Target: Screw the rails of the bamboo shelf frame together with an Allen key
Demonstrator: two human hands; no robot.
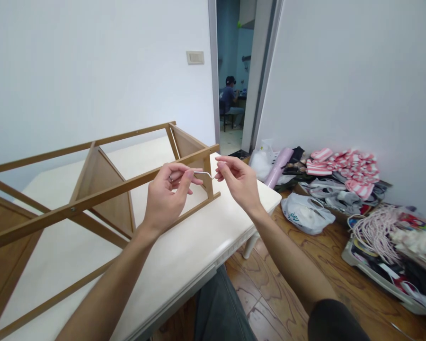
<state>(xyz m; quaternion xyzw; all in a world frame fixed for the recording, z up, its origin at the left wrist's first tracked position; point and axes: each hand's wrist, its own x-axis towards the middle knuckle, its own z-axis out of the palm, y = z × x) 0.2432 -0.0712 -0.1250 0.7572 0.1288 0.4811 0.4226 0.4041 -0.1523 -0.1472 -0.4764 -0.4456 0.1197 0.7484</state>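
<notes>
Bare forearms reach up from the lower edge in the head view, a dark sleeve [335, 322] on the right one. The left hand [168, 194] is partly closed, its thumb and fingers pinching a bent metal rod [203, 173], with the other fingers loosely curled. The right hand [237, 182] has its thumb and fingers drawn close together by the rod's far end; whether they grip anything is too small to tell. The rod is thin, silvery and smooth, running nearly straight out of the left fingers, then turning sharply down towards the right fingertips. It is held above the white table [230, 232], in front of one end of the wooden frame [117, 190].

That frame lies on the table, brown and plain-grained, with long narrow rails, flat rimmed panels set across between them and diagonal bars crossing near the left. A small round metal fitting [73, 209] shows in its middle rail. Right of the table, a white plastic bag [307, 214] sits on the wood-patterned floor [305, 253].
</notes>
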